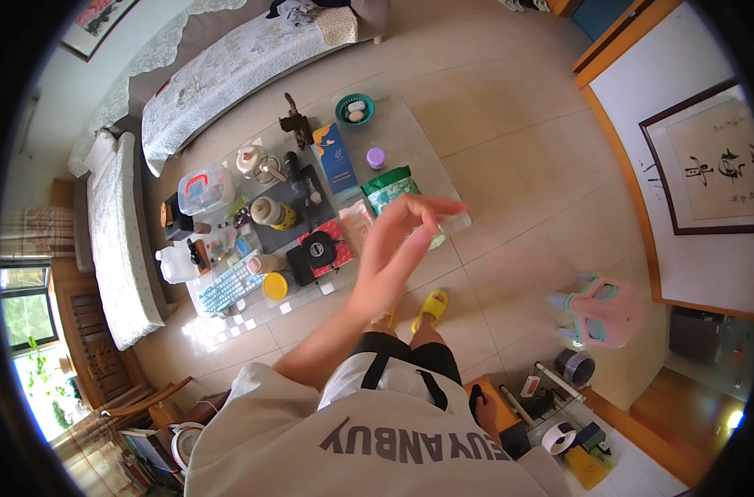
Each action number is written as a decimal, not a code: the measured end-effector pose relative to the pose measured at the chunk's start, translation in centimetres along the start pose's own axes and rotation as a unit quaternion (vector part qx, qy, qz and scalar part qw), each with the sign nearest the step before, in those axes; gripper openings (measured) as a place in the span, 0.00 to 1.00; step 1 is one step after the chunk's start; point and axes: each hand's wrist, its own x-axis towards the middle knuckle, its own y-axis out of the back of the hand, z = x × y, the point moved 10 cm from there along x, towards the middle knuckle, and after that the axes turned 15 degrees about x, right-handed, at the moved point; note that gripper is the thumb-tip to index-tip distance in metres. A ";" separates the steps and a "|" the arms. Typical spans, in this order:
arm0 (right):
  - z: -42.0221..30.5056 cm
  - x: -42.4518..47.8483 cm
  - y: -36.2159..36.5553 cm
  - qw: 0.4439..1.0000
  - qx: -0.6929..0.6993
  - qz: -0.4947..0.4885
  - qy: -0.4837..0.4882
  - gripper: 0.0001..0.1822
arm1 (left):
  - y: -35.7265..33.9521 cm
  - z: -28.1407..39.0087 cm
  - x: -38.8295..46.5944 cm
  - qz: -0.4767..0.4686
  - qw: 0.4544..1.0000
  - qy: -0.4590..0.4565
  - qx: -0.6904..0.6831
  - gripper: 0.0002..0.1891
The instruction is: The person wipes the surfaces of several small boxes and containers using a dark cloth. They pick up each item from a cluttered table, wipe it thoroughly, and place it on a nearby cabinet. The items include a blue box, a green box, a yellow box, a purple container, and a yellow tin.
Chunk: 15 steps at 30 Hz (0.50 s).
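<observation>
My left hand (392, 251) is raised in front of me, above the near edge of a glass-topped table (392, 133). Its thumb and index finger curl towards each other; motion blur hides whether anything small is between them. Behind the fingers lies a green and white plastic packet (389, 186), with a pink packet (355, 220) to its left. Farther back stands a purple-lidded jar (375, 156). Low at my right side, my right hand (487, 415) is closed around a small black object (475, 397), mostly hidden by the fingers.
The table also bears a blue box (335, 160), a green basket (354, 109), a tape measure (318, 249), a yellow-lidded jar (276, 286) and a keyboard (231, 286). A pink stool (603, 310) stands to the right. Near my right hand is a cluttered shelf (625, 456). Sofas line the far side.
</observation>
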 end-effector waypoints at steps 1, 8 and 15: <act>-0.9 0.5 0.4 1.000 -0.012 -0.009 0.006 0.18 | 1.8 -5.5 -1.4 0.029 0.973 0.091 0.211 0.18; -1.6 5.8 5.1 0.999 -0.028 -0.029 -0.036 0.19 | 5.0 -30.5 -29.9 -0.358 0.594 0.525 0.494 0.28; -2.0 14.9 10.1 1.000 0.005 -0.027 0.007 0.15 | 6.2 -40.3 -35.1 -0.346 0.584 0.573 0.458 0.30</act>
